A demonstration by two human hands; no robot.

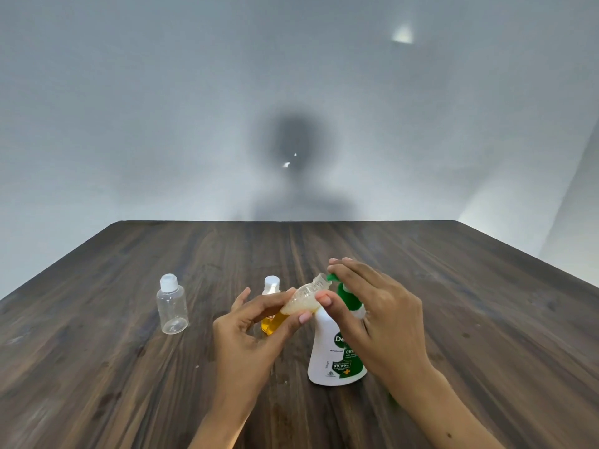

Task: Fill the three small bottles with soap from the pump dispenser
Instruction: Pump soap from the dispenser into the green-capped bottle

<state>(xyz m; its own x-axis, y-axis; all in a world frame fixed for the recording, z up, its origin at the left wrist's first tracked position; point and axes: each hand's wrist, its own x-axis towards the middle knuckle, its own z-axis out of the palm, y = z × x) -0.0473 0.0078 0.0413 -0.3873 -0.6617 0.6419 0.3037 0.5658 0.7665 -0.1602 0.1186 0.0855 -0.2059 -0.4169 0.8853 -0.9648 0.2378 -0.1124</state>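
Left hand (259,322) pinches the open small bottle (306,294), tilted, its mouth right at the green nozzle (331,277). Right hand (366,306) lies fingers-flat on the pump dispenser (337,354), center of the table (129,367). Risk: the mouth drifts off, soap dribbles down. Amber-filled bottle (271,314) sits behind; empty capped bottle (171,306) waits left.

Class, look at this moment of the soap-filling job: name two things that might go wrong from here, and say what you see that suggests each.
1. The left hand holds the open small bottle tilted at the green pump nozzle; if the mouth drifts off, soap may land on the table.
2. The right hand presses the pump dispenser from above with nothing steadying its base, so it could tip or slide.
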